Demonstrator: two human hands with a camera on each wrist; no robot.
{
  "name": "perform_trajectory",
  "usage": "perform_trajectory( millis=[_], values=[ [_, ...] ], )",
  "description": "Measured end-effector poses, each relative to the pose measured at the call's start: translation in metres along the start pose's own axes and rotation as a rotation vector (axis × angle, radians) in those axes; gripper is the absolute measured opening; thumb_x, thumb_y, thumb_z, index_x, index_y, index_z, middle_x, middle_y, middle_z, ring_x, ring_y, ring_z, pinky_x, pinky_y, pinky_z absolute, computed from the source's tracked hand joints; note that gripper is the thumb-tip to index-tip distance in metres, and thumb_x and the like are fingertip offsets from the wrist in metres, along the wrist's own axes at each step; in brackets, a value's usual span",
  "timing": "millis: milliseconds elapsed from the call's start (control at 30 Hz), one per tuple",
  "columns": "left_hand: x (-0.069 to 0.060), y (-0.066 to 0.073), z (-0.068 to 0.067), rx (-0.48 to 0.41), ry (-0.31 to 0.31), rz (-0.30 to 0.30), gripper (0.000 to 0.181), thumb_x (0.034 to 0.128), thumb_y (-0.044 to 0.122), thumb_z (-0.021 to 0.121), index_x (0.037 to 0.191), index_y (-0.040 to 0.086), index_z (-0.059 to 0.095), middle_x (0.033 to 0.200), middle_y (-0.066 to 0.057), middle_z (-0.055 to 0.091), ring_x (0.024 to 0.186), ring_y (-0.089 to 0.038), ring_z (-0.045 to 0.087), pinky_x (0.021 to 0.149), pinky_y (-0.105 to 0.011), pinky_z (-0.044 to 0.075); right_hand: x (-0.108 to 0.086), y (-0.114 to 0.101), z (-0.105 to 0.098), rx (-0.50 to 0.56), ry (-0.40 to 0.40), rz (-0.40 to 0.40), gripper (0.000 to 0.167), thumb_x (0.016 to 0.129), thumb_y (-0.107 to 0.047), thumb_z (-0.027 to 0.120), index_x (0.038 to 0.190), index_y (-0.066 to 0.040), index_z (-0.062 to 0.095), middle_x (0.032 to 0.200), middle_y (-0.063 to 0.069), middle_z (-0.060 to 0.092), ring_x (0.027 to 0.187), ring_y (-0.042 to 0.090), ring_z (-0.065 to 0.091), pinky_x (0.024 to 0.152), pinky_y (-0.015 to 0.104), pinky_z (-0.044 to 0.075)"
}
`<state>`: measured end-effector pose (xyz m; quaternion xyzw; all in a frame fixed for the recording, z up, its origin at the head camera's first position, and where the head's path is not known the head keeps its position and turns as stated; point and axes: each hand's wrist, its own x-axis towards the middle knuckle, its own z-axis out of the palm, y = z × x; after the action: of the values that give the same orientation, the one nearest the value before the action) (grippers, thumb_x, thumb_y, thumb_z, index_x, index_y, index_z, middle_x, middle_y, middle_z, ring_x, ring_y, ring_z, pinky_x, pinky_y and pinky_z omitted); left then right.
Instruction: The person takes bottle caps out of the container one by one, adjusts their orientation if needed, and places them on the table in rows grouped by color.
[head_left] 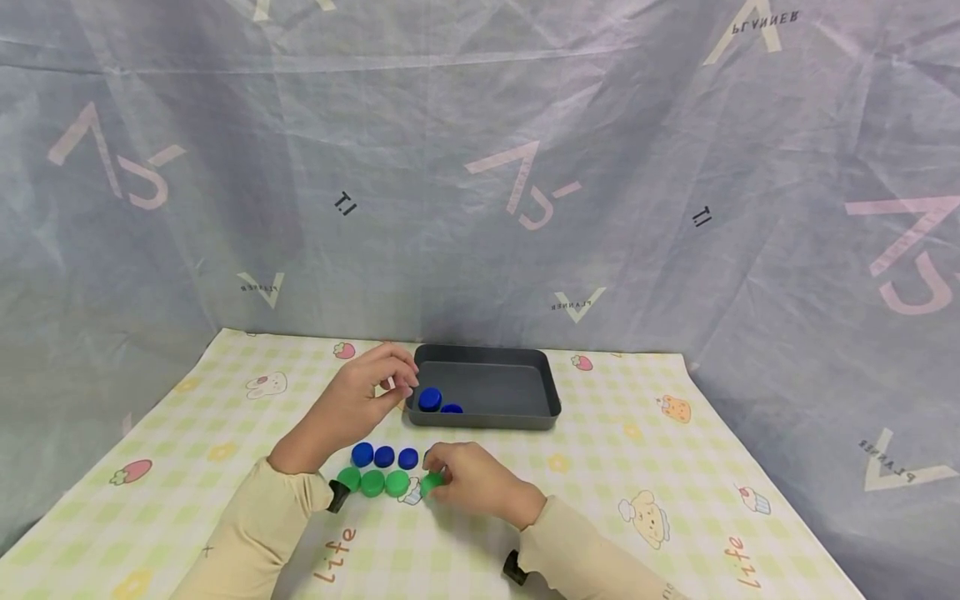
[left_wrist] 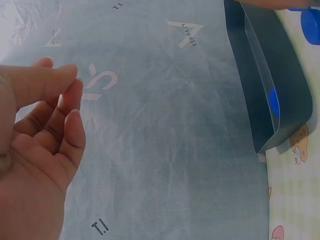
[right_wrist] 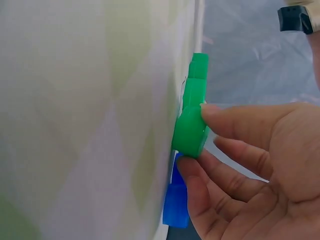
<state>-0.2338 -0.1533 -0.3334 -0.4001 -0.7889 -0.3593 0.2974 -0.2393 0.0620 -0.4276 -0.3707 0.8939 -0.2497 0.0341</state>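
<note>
Between thumb and fingertips, my right hand pinches a green bottle cap at table level. Three more green bottle caps stand in a row just left of it. Behind them is a row of three blue bottle caps. My left hand, with loosely bent fingers and nothing visible in its grasp, hovers at the left end of a dark grey tray. Inside the tray's near left corner are two blue caps, one raised and one partly hidden by the front wall.
A checked cloth with cartoon prints covers the table. Grey patterned fabric hangs behind and at both sides, close to the tray's far edge. A dark band is at the right sleeve.
</note>
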Motion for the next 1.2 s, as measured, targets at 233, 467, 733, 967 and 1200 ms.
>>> perform_trajectory(
  millis=[233, 467, 733, 967, 1200],
  values=[
    [0.001, 0.002, 0.000, 0.021, -0.011, 0.004, 0.034, 0.0799, -0.016, 0.073, 0.086, 0.017, 0.065, 0.102, 0.002, 0.063, 0.082, -0.009, 0.055, 0.068, -0.027, 0.050, 0.000, -0.002, 0.000, 0.000, -0.001, 0.029, 0.017, 0.081, -0.014, 0.083, 0.091, -0.016, 0.070, 0.083, -0.012, 0.064, 0.071, -0.002, 0.055, 0.068, 0.015, 0.047],
    [0.000, 0.002, 0.001, 0.037, -0.018, -0.015, 0.033, 0.0821, -0.011, 0.074, 0.093, 0.019, 0.065, 0.099, 0.008, 0.063, 0.082, -0.006, 0.057, 0.070, -0.028, 0.051, -0.002, -0.004, -0.001, -0.013, -0.012, 0.030, 0.013, 0.082, -0.016, 0.083, 0.089, -0.016, 0.072, 0.082, -0.013, 0.063, 0.070, -0.003, 0.054, 0.068, 0.015, 0.046],
    [0.000, 0.003, 0.001, 0.052, -0.038, -0.041, 0.025, 0.0876, -0.003, 0.072, 0.093, 0.020, 0.066, 0.093, 0.007, 0.065, 0.082, -0.005, 0.057, 0.071, -0.028, 0.051, -0.003, -0.006, -0.005, -0.041, -0.018, 0.018, 0.014, 0.084, -0.020, 0.082, 0.095, -0.017, 0.075, 0.088, -0.012, 0.067, 0.072, -0.004, 0.055, 0.069, 0.016, 0.047],
    [0.001, 0.004, 0.002, 0.071, -0.024, -0.033, 0.020, 0.0873, 0.001, 0.074, 0.092, 0.018, 0.067, 0.087, 0.012, 0.061, 0.079, -0.004, 0.054, 0.070, -0.024, 0.050, -0.007, -0.007, -0.026, -0.003, -0.009, 0.002, 0.022, 0.088, -0.023, 0.076, 0.108, -0.013, 0.074, 0.101, -0.004, 0.072, 0.085, 0.005, 0.064, 0.074, 0.019, 0.050],
    [-0.002, 0.006, 0.002, 0.129, -0.022, -0.098, 0.010, 0.0899, 0.013, 0.075, 0.092, 0.020, 0.067, 0.087, 0.013, 0.059, 0.081, -0.007, 0.054, 0.067, -0.025, 0.048, -0.011, -0.003, -0.055, 0.034, 0.091, -0.001, 0.022, 0.091, -0.024, 0.074, 0.111, -0.013, 0.074, 0.108, 0.002, 0.072, 0.091, 0.011, 0.067, 0.076, 0.023, 0.052]
  ],
)
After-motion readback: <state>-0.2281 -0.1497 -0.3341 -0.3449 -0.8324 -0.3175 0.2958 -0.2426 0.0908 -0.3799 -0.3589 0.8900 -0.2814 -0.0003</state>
